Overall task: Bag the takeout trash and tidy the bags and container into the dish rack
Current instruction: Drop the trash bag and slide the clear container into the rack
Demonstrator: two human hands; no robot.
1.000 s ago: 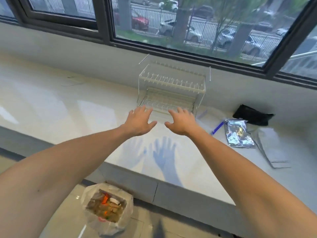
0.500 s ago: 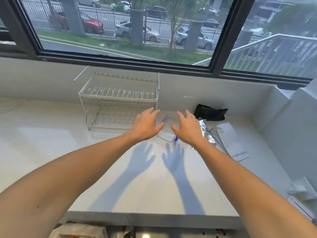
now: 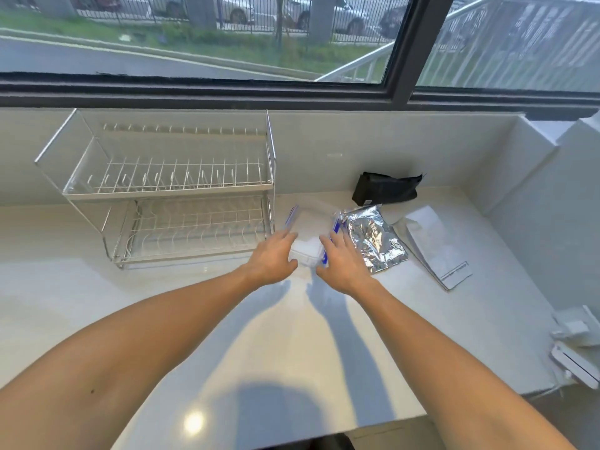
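A clear plastic container with blue side clips lies on the white counter just right of the two-tier wire dish rack. My left hand rests at its left near edge and my right hand at its right near edge, fingers spread on either side and touching it. Whether either hand grips it I cannot tell. A silver foil bag lies right beside the container. Behind it sits a black bag, and a white paper bag lies flat further right.
The white counter runs under a window with a dark frame. A raised wall ledge bounds the right side. White objects sit at the counter's right edge. The rack's shelves hold nothing.
The view has swung right and down. Both hands moved forward from above the counter onto the two sides of the clear container.
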